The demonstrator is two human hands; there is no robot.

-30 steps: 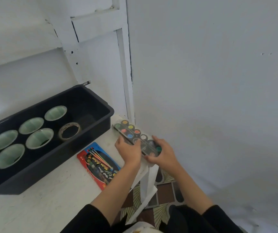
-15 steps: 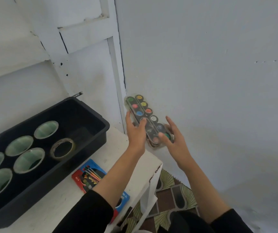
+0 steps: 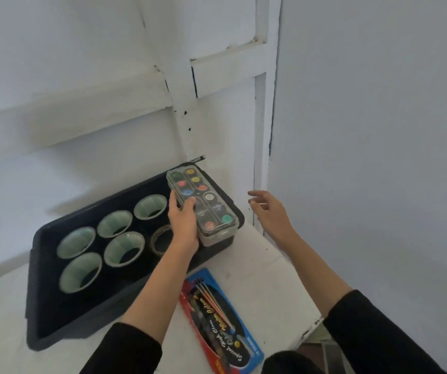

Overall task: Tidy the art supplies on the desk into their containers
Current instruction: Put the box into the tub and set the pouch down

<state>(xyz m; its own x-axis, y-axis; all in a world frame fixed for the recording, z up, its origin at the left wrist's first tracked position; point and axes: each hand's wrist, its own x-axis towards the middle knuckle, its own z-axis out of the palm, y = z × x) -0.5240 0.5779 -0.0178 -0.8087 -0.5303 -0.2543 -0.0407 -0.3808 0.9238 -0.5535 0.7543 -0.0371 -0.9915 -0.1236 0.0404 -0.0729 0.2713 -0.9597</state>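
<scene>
Since black tray point(image 3: 44, 306) holds cups point(image 3: 121, 247) at left, tape roll point(image 3: 163, 238) mid, aim for bare right end. Your left hand point(image 3: 183, 225) grips paint set point(image 3: 203, 201) over tray's right end; lower flat, clear of roll. Right hand point(image 3: 269, 211) free, fingers loose.

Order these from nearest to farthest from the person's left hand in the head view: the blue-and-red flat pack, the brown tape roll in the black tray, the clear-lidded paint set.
1. Clear-lidded paint set: gripped by the left hand, over the right end of the black tray.
2. Brown tape roll: inside the tray, beside that hand.
3. Blue-and-red flat pack: on the desk, nearer the person.
</scene>
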